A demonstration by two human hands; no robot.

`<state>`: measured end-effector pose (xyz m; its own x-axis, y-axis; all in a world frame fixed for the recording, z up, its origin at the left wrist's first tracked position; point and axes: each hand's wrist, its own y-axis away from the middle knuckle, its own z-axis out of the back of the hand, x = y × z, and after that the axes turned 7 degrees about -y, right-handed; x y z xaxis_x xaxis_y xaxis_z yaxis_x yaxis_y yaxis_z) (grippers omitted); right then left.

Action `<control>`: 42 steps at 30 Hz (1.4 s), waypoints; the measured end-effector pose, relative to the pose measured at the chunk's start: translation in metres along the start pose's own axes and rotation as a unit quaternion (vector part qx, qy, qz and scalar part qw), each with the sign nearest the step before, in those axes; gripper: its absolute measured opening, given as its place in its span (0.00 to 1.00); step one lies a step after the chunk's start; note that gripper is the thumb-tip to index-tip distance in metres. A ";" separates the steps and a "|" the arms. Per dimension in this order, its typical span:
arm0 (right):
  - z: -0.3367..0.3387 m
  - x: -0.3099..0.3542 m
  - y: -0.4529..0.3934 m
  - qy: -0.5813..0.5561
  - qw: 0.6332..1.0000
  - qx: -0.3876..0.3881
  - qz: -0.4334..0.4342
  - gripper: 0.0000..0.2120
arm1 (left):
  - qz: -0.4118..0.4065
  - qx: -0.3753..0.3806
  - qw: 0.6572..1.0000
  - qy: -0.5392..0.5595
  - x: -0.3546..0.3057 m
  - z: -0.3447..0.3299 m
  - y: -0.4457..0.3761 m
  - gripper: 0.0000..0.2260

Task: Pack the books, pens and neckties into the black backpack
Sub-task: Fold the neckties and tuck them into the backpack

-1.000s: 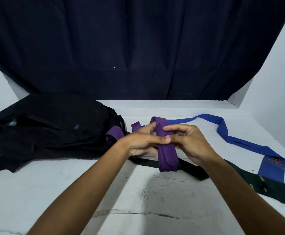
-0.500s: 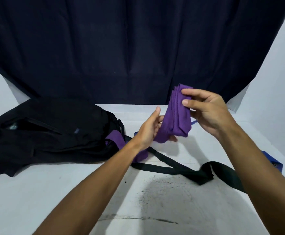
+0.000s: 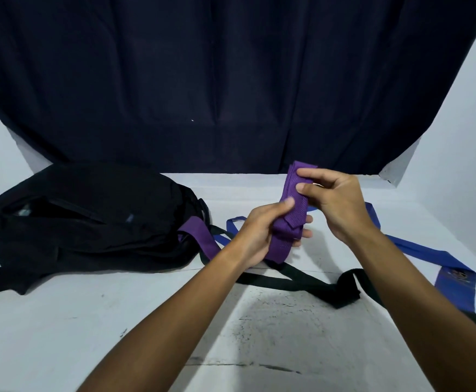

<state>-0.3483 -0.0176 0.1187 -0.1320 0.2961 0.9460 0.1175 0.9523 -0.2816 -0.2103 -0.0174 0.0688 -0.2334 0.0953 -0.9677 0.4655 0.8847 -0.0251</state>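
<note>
1. You are holding a folded purple woven-fabric necktie [image 3: 290, 210] in the air above the white tabletop [image 3: 61, 335], just right of the soft black fabric backpack [image 3: 89, 219]. Your left hand [image 3: 262, 233] is wrapping its curled fingers and thumb round the lower half of the bundle. Your right hand [image 3: 335, 202] is pinching the upper half between thumb and fingertips.

2. The step in hand appears to be folding: you are gathering the purple tie into a compact stack of layers, and a loose tail is hanging out below your left palm.

3. A second strip of purple cloth [image 3: 200, 239] is lying against the backpack's right edge; whether it belongs to the tie you are holding cannot be told.

4. A long blue fabric necktie [image 3: 417, 250] with a crest near its wide end and a dark green-black necktie [image 3: 301, 284] are lying unfolded on the table, crossing beneath your forearms. They are not yet packed.

5. The backpack is lying on its side at the left with a dark opening facing you; something pale is showing inside, too dim to name. No books or pens are showing on the table.

6. The next move is probably calling for you to tuck in the hanging tail, keep the layers pressed together, and carry the bundle left to the backpack's opening without letting it unroll.
</note>
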 end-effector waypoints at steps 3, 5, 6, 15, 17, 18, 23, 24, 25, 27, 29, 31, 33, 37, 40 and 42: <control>-0.002 -0.003 0.001 0.036 0.999 0.004 0.020 0.14 | -0.013 -0.029 0.999 -0.009 0.005 -0.001 0.003 0.07; -0.003 -0.004 0.004 0.044 0.999 -0.003 0.017 0.15 | -0.011 -0.038 0.999 -0.007 0.005 -0.001 0.005 0.07; -0.003 -0.004 0.005 0.036 0.999 -0.012 0.004 0.14 | -0.013 -0.041 0.999 -0.006 0.004 0.000 0.005 0.07; 0.007 -0.010 0.013 -0.200 0.944 0.101 -0.241 0.17 | -0.019 -0.016 1.000 -0.014 -0.004 0.003 0.009 0.07; 0.008 -0.012 0.012 -0.206 0.950 0.093 -0.215 0.16 | -0.011 -0.007 1.000 -0.027 -0.003 0.002 0.010 0.07; 0.007 -0.012 0.011 -0.203 0.956 0.080 -0.197 0.15 | -0.008 -0.005 0.999 -0.036 -0.002 0.001 0.011 0.07; -0.001 -0.015 0.013 -0.148 0.984 -0.006 -0.104 0.15 | 0.004 -0.030 0.998 -0.050 0.006 -0.002 0.010 0.09; -0.003 -0.016 0.014 -0.139 0.986 -0.014 -0.092 0.15 | 0.004 -0.035 0.998 -0.051 0.006 -0.002 0.010 0.10; -0.004 -0.015 0.014 -0.133 0.987 -0.020 -0.083 0.15 | 0.003 -0.035 0.998 -0.054 0.007 -0.002 0.009 0.11; -0.006 -0.014 0.014 -0.125 0.989 -0.028 -0.074 0.15 | 0.008 -0.032 0.997 -0.066 0.006 -0.001 0.009 0.12; -0.006 -0.013 0.014 -0.111 0.991 -0.037 -0.067 0.14 | 0.002 -0.055 0.994 -0.099 0.009 -0.001 0.009 0.11; -0.005 -0.011 0.010 -0.089 0.993 -0.056 -0.044 0.15 | -0.050 -0.178 0.959 -0.214 0.016 0.000 0.008 0.09; -0.003 -0.007 0.006 -0.077 0.994 -0.074 -0.008 0.16 | -0.108 -0.345 0.889 -0.280 0.024 0.001 0.013 0.11; -0.001 0.002 0.007 -0.061 0.995 -0.067 0.047 0.17 | 0.143 -0.224 0.959 -0.101 0.034 -0.012 0.037 0.25; -0.008 0.000 0.020 -0.048 0.998 -0.010 0.034 0.16 | 0.198 -0.095 0.961 0.167 0.033 -0.008 0.033 0.36; -0.011 -0.005 0.033 -0.063 0.997 0.033 0.004 0.16 | 0.148 -0.104 0.940 0.288 0.022 0.005 0.024 0.35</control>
<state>-0.3328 0.0115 0.1070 -0.2536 0.3073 0.9172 0.0554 0.9513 -0.3034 -0.2002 0.0033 0.0460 -0.5724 0.5295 -0.6261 0.4190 0.8452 0.3318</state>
